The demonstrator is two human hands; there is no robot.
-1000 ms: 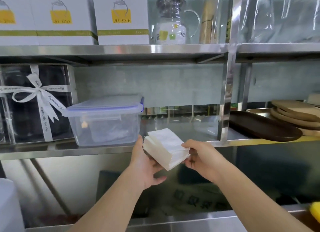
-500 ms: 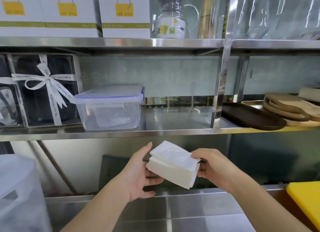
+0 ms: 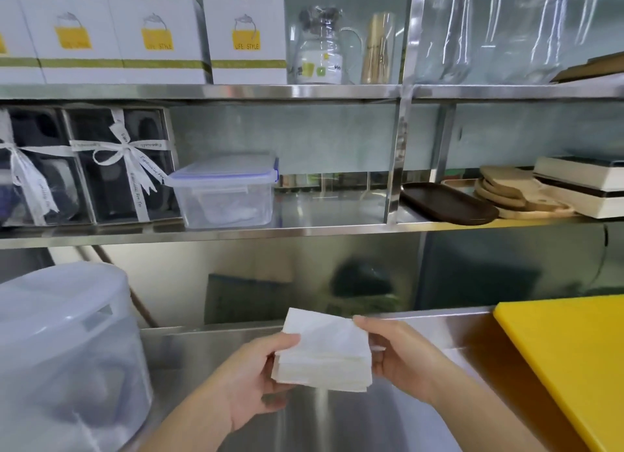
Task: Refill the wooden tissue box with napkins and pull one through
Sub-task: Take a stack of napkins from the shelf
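A thick stack of white napkins hangs above the steel counter, held between both hands. My left hand cups the stack's left edge with the thumb on top. My right hand pinches its right edge. No wooden tissue box shows in this view.
A clear lidded container with white contents sits on the steel shelf above. A large translucent tub stands at the left, a yellow cutting board at the right. Wooden boards and a dark tray rest on the right of the shelf.
Both hands have lowered the napkin stack from shelf height toward the counter. The view has tilted down, showing the tub and the yellow board.
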